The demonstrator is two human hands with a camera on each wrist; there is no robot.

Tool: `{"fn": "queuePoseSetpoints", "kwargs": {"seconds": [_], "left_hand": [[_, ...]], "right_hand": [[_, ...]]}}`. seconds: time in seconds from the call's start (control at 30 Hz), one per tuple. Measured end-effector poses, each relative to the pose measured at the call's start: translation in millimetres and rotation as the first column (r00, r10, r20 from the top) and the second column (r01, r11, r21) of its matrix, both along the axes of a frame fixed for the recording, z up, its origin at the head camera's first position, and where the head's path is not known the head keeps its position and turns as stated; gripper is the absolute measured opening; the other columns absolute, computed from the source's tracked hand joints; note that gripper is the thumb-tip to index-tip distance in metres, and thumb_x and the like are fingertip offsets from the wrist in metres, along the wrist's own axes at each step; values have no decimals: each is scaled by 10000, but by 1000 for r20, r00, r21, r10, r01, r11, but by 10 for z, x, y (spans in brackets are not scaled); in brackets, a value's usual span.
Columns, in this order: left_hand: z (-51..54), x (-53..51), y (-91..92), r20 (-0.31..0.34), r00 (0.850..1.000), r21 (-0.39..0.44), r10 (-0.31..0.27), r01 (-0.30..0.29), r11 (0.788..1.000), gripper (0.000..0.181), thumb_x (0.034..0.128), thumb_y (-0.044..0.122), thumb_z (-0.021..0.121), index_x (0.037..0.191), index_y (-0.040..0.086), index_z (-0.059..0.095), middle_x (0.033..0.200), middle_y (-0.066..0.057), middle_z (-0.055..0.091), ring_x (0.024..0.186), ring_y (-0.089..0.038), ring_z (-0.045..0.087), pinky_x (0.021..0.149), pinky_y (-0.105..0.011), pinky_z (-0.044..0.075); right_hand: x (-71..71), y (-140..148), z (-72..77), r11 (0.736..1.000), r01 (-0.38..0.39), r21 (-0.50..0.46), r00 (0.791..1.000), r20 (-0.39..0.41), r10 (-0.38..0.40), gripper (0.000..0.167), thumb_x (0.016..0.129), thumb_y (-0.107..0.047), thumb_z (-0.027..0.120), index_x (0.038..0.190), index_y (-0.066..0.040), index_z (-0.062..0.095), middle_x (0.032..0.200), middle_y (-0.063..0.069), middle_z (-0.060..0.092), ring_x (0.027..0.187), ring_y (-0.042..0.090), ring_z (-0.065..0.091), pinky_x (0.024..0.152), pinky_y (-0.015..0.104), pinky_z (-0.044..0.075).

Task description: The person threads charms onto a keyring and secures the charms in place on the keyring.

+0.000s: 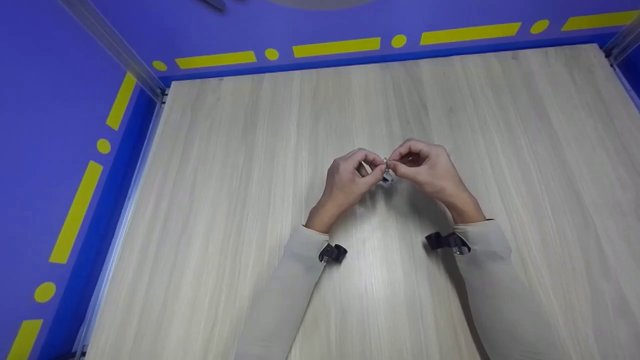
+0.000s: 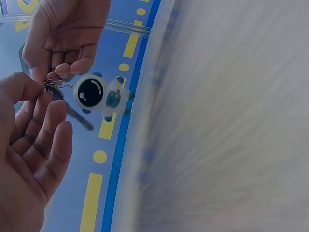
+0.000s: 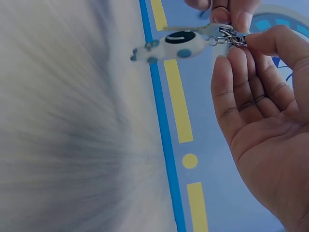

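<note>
A small white astronaut charm (image 2: pixel 91 93) with a black visor and teal parts hangs from a silver chain and ring (image 3: pixel 232 36). Beside the charm a metal key (image 2: pixel 77 116) hangs from the same ring. The left hand (image 1: pixel 348 176) pinches the ring between thumb and forefinger, its other fingers loosely curled. From the other side the right hand (image 1: pixel 429 169) pinches the ring or chain with thumb and forefinger, the fingertips of both hands nearly touching. Which exact part each hand pinches is partly hidden by the fingertips. The charm (image 1: pixel 387 178) hangs above the table.
The wood-grain table (image 1: pixel 225 200) extends around both hands. Blue panels (image 1: pixel 40 125) with yellow dashes and dots border its left and far sides. Black straps (image 1: pixel 452 243) sit at both sleeve cuffs. Part of a dark object (image 1: pixel 215 4) shows at the top edge.
</note>
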State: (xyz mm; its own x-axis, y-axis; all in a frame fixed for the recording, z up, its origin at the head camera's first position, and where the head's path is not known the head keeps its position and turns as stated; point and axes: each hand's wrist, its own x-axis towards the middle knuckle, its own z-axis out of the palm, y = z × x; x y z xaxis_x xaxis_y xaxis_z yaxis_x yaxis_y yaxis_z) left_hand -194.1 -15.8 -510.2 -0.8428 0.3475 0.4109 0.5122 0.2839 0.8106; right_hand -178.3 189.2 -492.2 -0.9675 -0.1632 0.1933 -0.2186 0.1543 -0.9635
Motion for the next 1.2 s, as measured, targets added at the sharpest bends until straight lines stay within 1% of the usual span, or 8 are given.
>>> {"fn": "queuePoseSetpoints", "kwargs": {"seconds": [0.17, 0.27, 0.57, 0.77, 0.87, 1.03, 1.1, 1.2], "left_hand": [[-1, -12, -18, -17, 999, 60, -49, 49, 997, 56, 943, 39, 777, 959, 26, 725, 909, -54, 744, 689, -65, 621, 627, -216, 513], [1, -14, -28, -19, 997, 81, -73, 74, 994, 57, 938, 27, 778, 964, 20, 727, 911, -56, 740, 699, -61, 621, 638, -224, 522], [-6, -8, -25, -71, 997, 17, -40, 41, 999, 38, 933, 20, 772, 936, 35, 737, 868, -41, 732, 640, -62, 595, 591, -202, 486], [-7, -2, -6, -27, 999, 42, -32, 33, 999, 62, 950, 56, 776, 952, 10, 735, 867, -51, 738, 634, -76, 586, 588, -197, 469], [-5, 1, 6, -15, 1000, 39, -13, 14, 999, 64, 948, 61, 782, 950, 13, 739, 860, -46, 737, 626, -79, 580, 581, -195, 458], [6, 6, 18, -6, 1000, 22, 18, -17, 1000, 70, 946, 79, 786, 937, 25, 742, 849, -34, 736, 610, -96, 576, 565, -192, 440], [18, 10, 13, 9, 1000, 22, 6, -6, 1000, 68, 946, 78, 786, 938, 27, 740, 852, -33, 735, 609, -103, 575, 565, -194, 441], [30, 16, -1, 29, 999, 18, -34, 33, 999, 55, 937, 49, 783, 954, 25, 736, 865, -35, 734, 614, -94, 579, 571, -198, 457]], "right_hand": [[1, -1, 3, 1000, 1, -30, 999, 36, 0, 20, 931, 85, 730, 947, 74, 724, 883, 79, 727, 777, 138, 686, 724, 227, 560], [-3, 12, -2, 999, 3, -38, 998, 58, 0, 61, 932, 56, 733, 956, 106, 709, 866, 79, 728, 750, 136, 682, 706, 231, 561], [-3, 21, -14, 1000, -2, -28, 996, 84, 5, 43, 924, 69, 725, 964, 85, 720, 881, 119, 732, 746, 132, 676, 702, 225, 561], [4, 26, -6, 1000, -5, -6, 999, 45, 5, 46, 927, 81, 726, 971, 91, 715, 909, 138, 730, 779, 138, 672, 711, 216, 544], [6, 16, 0, 1000, -14, 0, 999, 29, 14, 53, 923, 101, 728, 958, 61, 727, 895, 107, 730, 788, 145, 683, 721, 221, 553], [7, -5, 6, 1000, -21, 9, 1000, 16, 21, 45, 921, 99, 729, 953, 67, 726, 874, 84, 718, 776, 133, 672, 719, 211, 552], [7, -5, 5, 1000, -20, 0, 999, 30, 20, 35, 923, 81, 729, 957, 84, 718, 869, 89, 718, 768, 131, 672, 714, 213, 554], [6, 7, 0, 999, -14, -42, 997, 70, 17, 47, 921, 97, 706, 957, 74, 724, 868, 108, 728, 748, 139, 682, 709, 247, 575]]}}
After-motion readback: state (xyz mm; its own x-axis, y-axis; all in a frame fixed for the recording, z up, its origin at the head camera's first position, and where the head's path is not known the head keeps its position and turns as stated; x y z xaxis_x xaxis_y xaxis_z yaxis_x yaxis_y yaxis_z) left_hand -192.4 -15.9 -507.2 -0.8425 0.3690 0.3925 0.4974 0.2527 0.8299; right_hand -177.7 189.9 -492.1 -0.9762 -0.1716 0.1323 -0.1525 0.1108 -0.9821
